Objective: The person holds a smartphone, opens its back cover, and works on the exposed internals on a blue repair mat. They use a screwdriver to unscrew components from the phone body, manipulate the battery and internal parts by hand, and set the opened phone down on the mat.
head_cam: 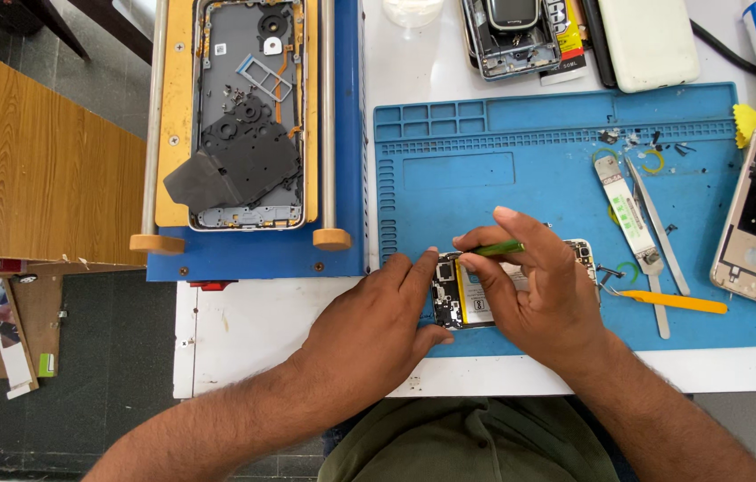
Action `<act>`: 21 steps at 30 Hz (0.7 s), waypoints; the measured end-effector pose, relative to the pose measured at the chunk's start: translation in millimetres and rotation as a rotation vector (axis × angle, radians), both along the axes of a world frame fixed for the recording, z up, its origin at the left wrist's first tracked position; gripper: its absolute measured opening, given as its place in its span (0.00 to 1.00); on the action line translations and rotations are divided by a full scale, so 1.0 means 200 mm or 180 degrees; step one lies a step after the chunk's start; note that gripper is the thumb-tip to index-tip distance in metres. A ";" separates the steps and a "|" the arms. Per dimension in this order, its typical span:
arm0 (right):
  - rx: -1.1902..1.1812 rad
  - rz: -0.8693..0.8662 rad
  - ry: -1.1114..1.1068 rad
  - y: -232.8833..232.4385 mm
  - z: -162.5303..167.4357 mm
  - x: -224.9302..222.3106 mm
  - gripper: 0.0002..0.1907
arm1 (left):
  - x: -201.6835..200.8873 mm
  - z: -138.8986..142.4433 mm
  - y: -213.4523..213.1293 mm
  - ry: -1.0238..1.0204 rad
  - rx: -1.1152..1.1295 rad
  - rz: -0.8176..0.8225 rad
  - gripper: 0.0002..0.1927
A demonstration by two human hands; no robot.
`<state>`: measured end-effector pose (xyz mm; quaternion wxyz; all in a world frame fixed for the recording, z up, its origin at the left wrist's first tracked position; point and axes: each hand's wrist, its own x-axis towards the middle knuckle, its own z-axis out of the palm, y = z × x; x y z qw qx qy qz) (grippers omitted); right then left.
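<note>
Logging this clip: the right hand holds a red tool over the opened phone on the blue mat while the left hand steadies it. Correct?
Not quite: in the head view the tool in the right hand is green. The left hand does steady the opened phone on the blue mat.

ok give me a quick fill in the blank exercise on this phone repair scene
1. The right hand pinches a thin ____ stick-like tool.
2. The left hand steadies the opened phone on the ____ silicone work mat.
3. The flat plastic pry tool lying on the mat right of the hands is ____.

Missing words: green; blue; orange
</note>
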<state>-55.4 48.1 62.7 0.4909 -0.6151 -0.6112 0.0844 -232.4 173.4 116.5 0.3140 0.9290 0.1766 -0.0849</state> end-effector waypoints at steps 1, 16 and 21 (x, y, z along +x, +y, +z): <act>0.0042 0.0013 -0.0058 0.00 0.00 0.00 0.35 | 0.00 0.00 0.00 -0.0020 0.0022 0.0002 0.43; -0.0017 -0.0036 -0.0237 -0.01 0.01 0.00 0.34 | 0.01 0.01 -0.01 -0.0012 0.0015 0.0039 0.43; 0.0018 0.0039 -0.0320 -0.01 0.00 0.01 0.35 | 0.01 0.01 -0.01 -0.0027 0.0034 -0.0001 0.43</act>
